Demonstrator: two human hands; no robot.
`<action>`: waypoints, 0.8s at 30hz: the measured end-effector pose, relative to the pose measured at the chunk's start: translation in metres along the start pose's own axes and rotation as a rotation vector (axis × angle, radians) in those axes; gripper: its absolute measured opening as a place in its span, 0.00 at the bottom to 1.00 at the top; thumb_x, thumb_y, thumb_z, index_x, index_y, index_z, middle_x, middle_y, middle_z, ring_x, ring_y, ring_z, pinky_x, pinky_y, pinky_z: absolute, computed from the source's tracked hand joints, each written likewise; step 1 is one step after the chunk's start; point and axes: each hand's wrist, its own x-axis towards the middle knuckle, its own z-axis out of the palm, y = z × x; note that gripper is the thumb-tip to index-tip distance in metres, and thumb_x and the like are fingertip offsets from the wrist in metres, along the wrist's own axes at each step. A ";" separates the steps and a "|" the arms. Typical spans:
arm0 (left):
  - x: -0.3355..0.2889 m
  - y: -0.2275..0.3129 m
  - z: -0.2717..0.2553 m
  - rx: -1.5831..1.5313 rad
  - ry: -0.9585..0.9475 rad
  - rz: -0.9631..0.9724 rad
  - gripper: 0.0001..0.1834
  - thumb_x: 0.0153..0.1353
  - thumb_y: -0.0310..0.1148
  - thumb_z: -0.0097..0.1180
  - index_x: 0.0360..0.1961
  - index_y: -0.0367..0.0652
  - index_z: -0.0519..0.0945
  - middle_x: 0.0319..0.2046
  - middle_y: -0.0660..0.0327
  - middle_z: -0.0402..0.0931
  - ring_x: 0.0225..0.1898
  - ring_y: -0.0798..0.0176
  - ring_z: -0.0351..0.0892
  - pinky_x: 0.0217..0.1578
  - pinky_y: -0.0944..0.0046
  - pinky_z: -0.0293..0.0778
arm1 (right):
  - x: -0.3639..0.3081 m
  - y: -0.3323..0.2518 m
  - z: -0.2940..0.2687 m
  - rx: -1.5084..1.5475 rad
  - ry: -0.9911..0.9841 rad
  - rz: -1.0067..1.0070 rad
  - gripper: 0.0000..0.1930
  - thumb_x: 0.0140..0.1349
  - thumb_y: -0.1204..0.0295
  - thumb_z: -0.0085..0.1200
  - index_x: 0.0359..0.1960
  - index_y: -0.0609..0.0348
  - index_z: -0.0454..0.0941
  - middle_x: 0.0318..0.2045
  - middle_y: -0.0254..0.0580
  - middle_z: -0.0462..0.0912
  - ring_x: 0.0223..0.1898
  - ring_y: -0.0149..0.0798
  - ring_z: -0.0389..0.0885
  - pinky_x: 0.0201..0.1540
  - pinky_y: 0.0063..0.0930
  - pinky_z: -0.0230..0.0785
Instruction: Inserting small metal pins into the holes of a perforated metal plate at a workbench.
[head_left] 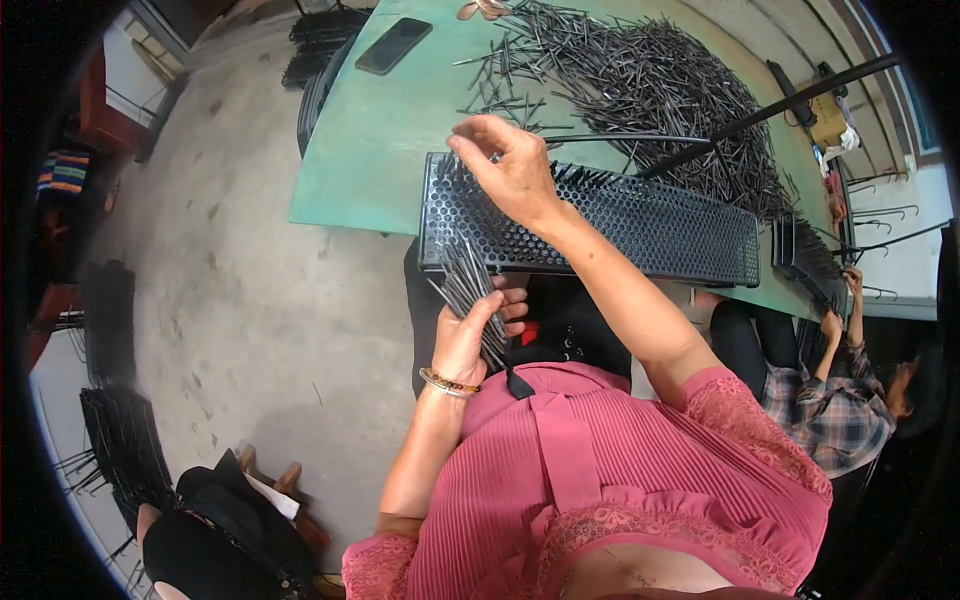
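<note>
In my left hand [470, 335] is a bundle of thin dark metal rods [465, 280], with the fingers wrapped round it and the upper ends fanned out at the rack's near edge. A long black rack [650, 235] with rows of round holes lies along the table's near edge, partly over my lap. Several dark rods stand in its holes along the far side. Above the rack's left end, my right hand [510, 170] is bent with thumb and fingertips drawn together. Whatever those fingertips hold, if anything, is too small to make out.
A large heap of dark rods [680, 100] covers the green table's [345, 170] far right. A phone [394, 46] lies at the far left. A black bar [800, 98] crosses above the heap. At right, another person [835, 410] handles a similar rack [800, 255].
</note>
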 end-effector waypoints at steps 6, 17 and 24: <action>0.002 -0.001 0.000 -0.009 -0.003 -0.017 0.16 0.59 0.30 0.53 0.47 0.35 0.72 0.37 0.51 0.79 0.35 0.62 0.81 0.30 0.67 0.79 | 0.004 -0.007 0.008 -0.065 -0.039 -0.216 0.07 0.55 0.73 0.56 0.32 0.62 0.76 0.28 0.44 0.80 0.25 0.41 0.79 0.27 0.29 0.70; 0.003 0.000 -0.002 0.008 0.005 -0.019 0.12 0.59 0.30 0.52 0.41 0.32 0.74 0.33 0.51 0.79 0.28 0.63 0.79 0.24 0.68 0.78 | 0.004 -0.003 0.009 -0.059 -0.084 -0.186 0.07 0.55 0.73 0.57 0.33 0.63 0.76 0.27 0.44 0.80 0.25 0.37 0.79 0.27 0.26 0.70; 0.003 0.001 -0.002 0.005 0.015 -0.022 0.11 0.59 0.29 0.52 0.40 0.33 0.74 0.33 0.52 0.79 0.28 0.64 0.79 0.25 0.68 0.78 | -0.002 0.006 0.015 -0.138 -0.038 -0.265 0.08 0.53 0.74 0.58 0.35 0.62 0.78 0.30 0.43 0.82 0.29 0.39 0.80 0.31 0.28 0.70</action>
